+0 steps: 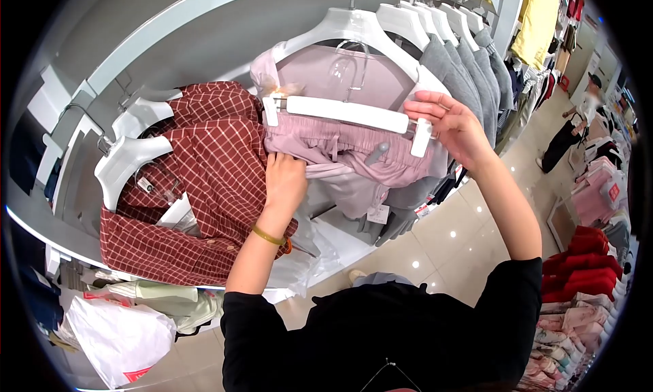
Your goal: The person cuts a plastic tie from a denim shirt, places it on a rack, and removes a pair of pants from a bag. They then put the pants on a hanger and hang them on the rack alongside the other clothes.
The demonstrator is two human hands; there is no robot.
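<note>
A pair of pink elastic-waist trousers [340,137] hangs from a white clip hanger [347,113], its waistband held at both ends by white clips. My right hand [456,127] is at the hanger's right end, fingers curled about the clip. Lower on the left, my left hand [284,181] is closed on the trousers' left side, beside a red checked shirt [211,140]. Its fingertips are hidden in the cloth. Behind the trousers a pink top [306,72] hangs on a white hanger [340,26].
Several grey garments [449,69] hang to the right on the same rack. A white plastic bag [119,331] is at the lower left. Red folded clothes [578,263] fill a display at right. Farther off, a person [578,120] stands on the tiled floor [449,235].
</note>
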